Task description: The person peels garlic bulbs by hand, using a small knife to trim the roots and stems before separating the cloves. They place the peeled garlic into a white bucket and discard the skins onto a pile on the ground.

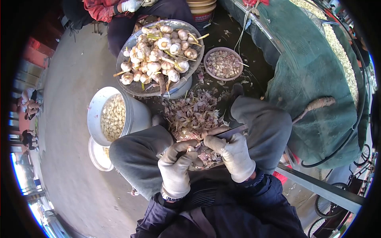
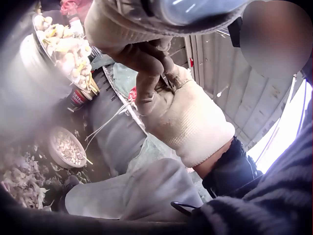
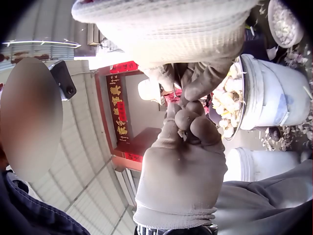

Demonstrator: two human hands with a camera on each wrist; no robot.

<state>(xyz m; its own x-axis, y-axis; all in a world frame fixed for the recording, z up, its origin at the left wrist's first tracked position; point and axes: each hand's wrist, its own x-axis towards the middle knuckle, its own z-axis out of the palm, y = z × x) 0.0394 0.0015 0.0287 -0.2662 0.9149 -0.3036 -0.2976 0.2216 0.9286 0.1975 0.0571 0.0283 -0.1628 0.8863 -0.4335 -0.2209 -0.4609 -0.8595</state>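
My two gloved hands meet above my lap, between my knees. The left hand (image 1: 189, 147) curls its fingers round a small piece of garlic (image 3: 182, 132) that is mostly hidden by the gloves. My right hand (image 1: 211, 139) presses its thumb against the same spot and grips a dark knife blade (image 1: 232, 132) that points out to the right. In the left wrist view the left fingers (image 2: 146, 68) bend down onto the right glove (image 2: 188, 120). In the right wrist view the left glove (image 3: 181, 171) fills the middle, with the right fingers (image 3: 200, 83) above it.
A metal tray (image 1: 131, 85) piled with garlic bulbs (image 1: 158, 51) stands ahead. A white bucket (image 1: 93, 115) holds peeled cloves, and a pink bowl (image 1: 207, 65) holds more. Garlic skins (image 1: 194, 113) litter the ground by my feet. A green net-covered heap (image 1: 317, 79) stands at right, and another person (image 1: 115, 10) sits opposite.
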